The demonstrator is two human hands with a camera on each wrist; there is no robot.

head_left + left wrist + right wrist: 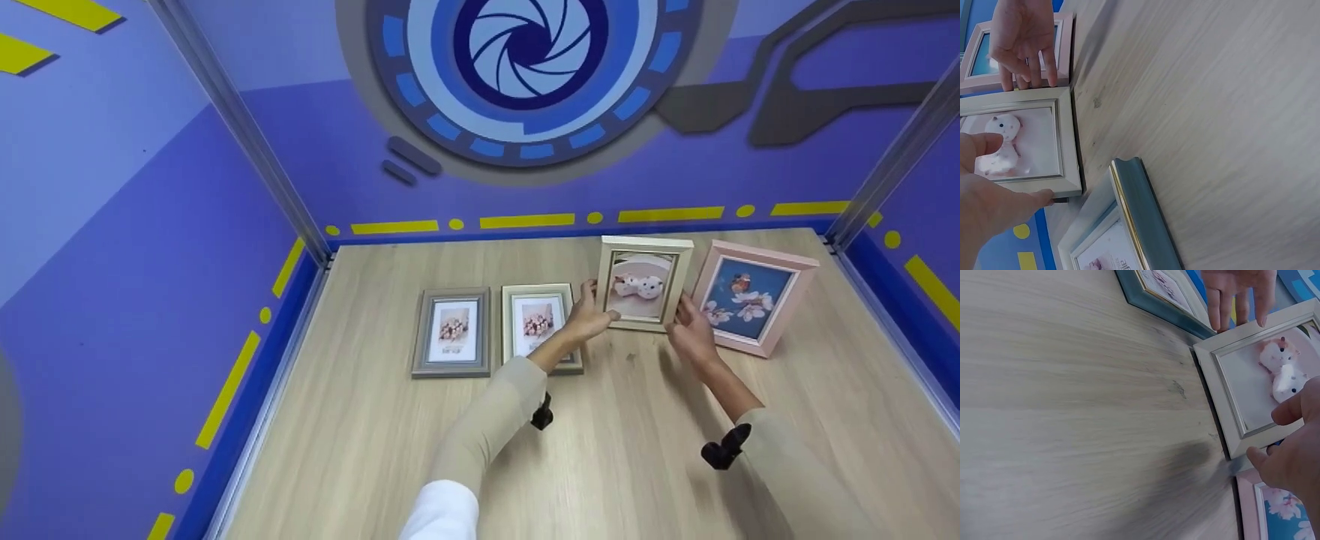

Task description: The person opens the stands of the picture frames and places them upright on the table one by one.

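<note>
A cream photo frame [681, 270] with a picture of two white, round animal figures stands tilted back at the right rear of the table. My left hand [591, 319] is at its left edge, fingers mostly straight against the side, with the thumb [987, 143] reaching in front of the picture. At the opposite edge my right hand [691, 334] has its fingertips [1051, 79] right at the side. Close beyond the right hand stands a pink photo frame [791, 304] showing a bird and blossoms. The left wrist overlaps a pale gold photo frame [510, 330] in the head view.
A grey photo frame [420, 334] stands left of the pale gold one. The wooden table [360, 450] meets a blue-purple back wall [300, 150] with yellow marks and side panels. Black wrist devices [724, 448] hang below both forearms.
</note>
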